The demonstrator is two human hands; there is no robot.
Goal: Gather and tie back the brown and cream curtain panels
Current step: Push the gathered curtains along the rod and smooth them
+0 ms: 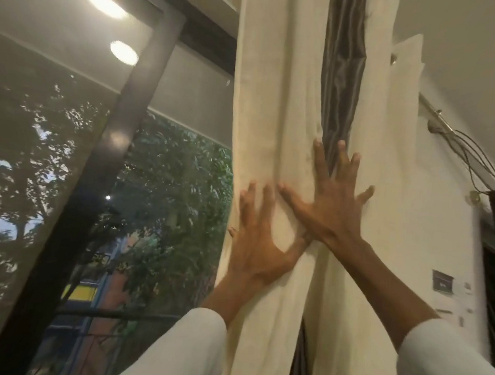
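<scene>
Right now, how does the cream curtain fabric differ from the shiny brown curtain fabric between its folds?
The cream curtain fabric is pale and matte; the shiny brown curtain fabric is dark and glossy. The cream shows as wide folds on both sides, while the brown shows only as a narrow strip between them. The left hand lies flat on cream alone; the right hand spans cream with fingertips at the brown. Both hang vertically, bunched together.

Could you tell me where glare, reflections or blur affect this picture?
Head view: two ceiling lights reflect in the window glass as blown-out spots; the left hand and its fingers look motion-blurred; the right hand is sharper; the wide lens bends the window frame.
</scene>
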